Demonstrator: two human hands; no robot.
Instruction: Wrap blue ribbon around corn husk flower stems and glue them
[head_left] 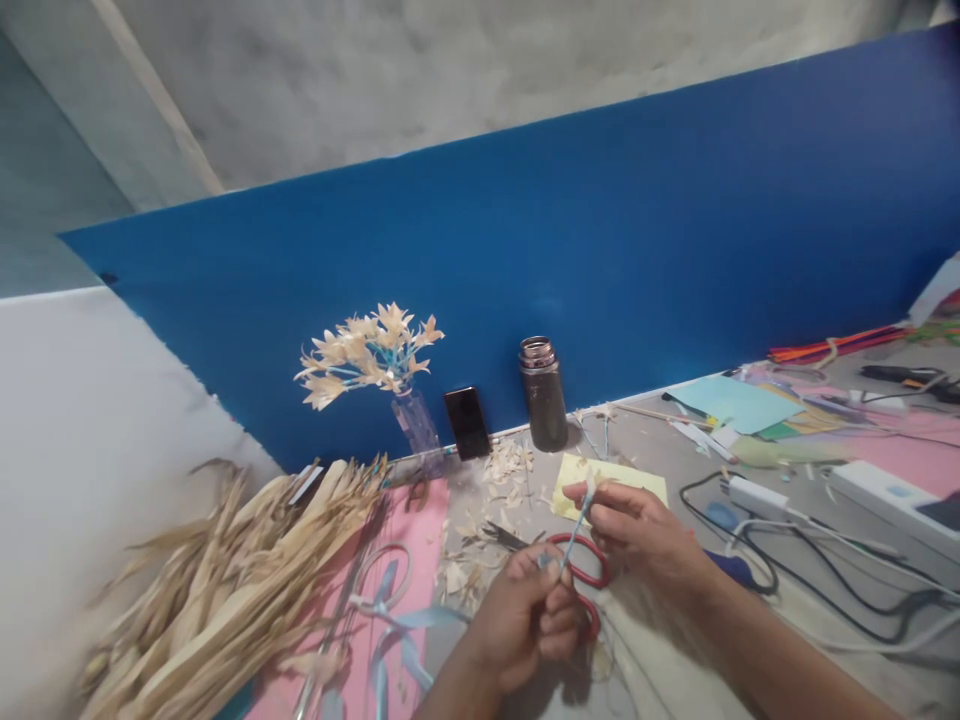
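Pale blue, thin and light, the stick (576,530) is being pinched at both ends just in front of the red scissors (581,580), and it looks slender enough to bend or snap, so a light fingertip hold near each end suits it. The left hand (529,620) is curling closed around its lower end, below the scissors; the right hand (637,530) is nipping the upper tip beside them, wrist angling inward.
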